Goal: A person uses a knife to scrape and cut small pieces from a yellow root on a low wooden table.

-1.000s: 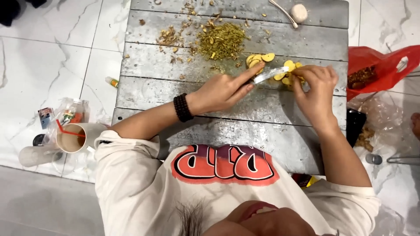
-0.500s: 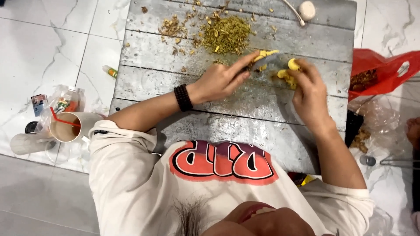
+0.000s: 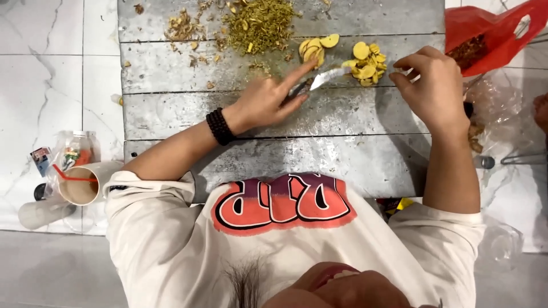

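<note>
My left hand (image 3: 265, 100), with a black bead bracelet on its wrist, is shut on a small knife (image 3: 328, 77); the forefinger points along the blade. The blade tip touches a pile of yellow root slices (image 3: 365, 63) on the grey plank table (image 3: 342, 154). My right hand (image 3: 434, 85) is curled just right of that pile, fingertips close to the slices. Whether it pinches a piece is hidden. A second small heap of yellow slices (image 3: 317, 48) lies just beyond the knife.
Chopped greenish herbs (image 3: 262, 23) and brown scraps (image 3: 182, 25) lie at the table's far side. A red plastic bag (image 3: 491, 34) and a clear bag (image 3: 502, 108) sit at the right. On the floor at the left stand a paper cup (image 3: 80, 182) and a jar (image 3: 77, 151).
Knife and right hand met at a yellow root piece before. Now the hands are apart, the slices lie in a pile, and the knife points at them.
</note>
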